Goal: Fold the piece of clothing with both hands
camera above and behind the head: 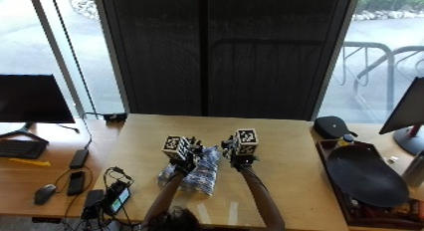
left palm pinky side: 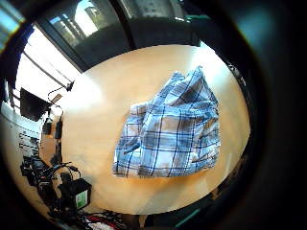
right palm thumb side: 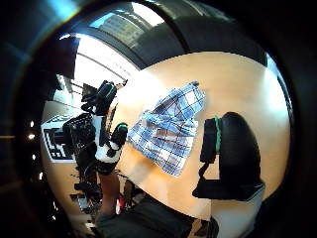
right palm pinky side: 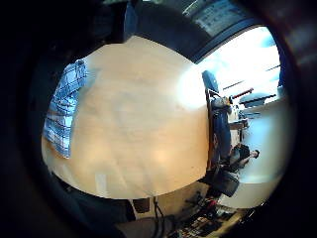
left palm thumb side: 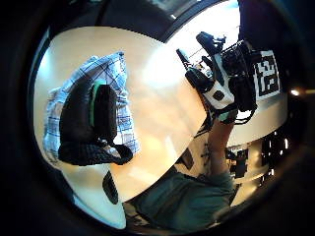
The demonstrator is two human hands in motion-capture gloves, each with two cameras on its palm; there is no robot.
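A blue and white plaid piece of clothing lies folded in a loose bundle on the light wooden table, near its front edge. My left hand hovers above the garment's far end with fingers spread, holding nothing. My right hand hangs over bare table just right of the garment, fingers also straight and empty. The left little finger side palm view looks down on the whole garment. In the right thumb side palm view the garment lies between the left hand and my own thumb.
A small device with cables sits at the table's left front edge. On the left desk are a phone, a mouse and a monitor. A black oval tray and a dark case stand to the right.
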